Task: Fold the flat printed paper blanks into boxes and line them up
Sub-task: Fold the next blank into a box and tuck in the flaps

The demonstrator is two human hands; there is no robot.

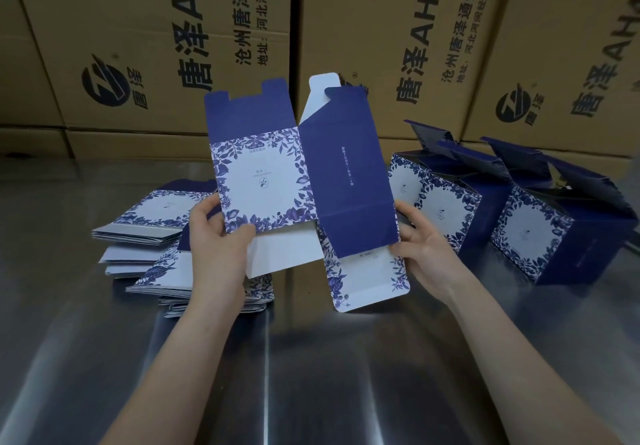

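Note:
I hold a blue-and-white floral paper blank (277, 181) upright above the steel table, partly opened into a box shape. My left hand (218, 236) pinches its lower left corner, thumb on the printed face. My right hand (420, 247) grips the lower right edge of the dark blue side panel. Its bottom flaps (367, 278) hang down loose. A pile of flat blanks (152, 236) lies to the left, behind my left hand. Two folded boxes (436, 202) (561, 230) stand to the right with their top flaps open.
A shiny steel table (311, 375) spreads below my arms. Large brown shipping cartons (173, 46) with black print form a wall along the table's far edge, close behind the boxes.

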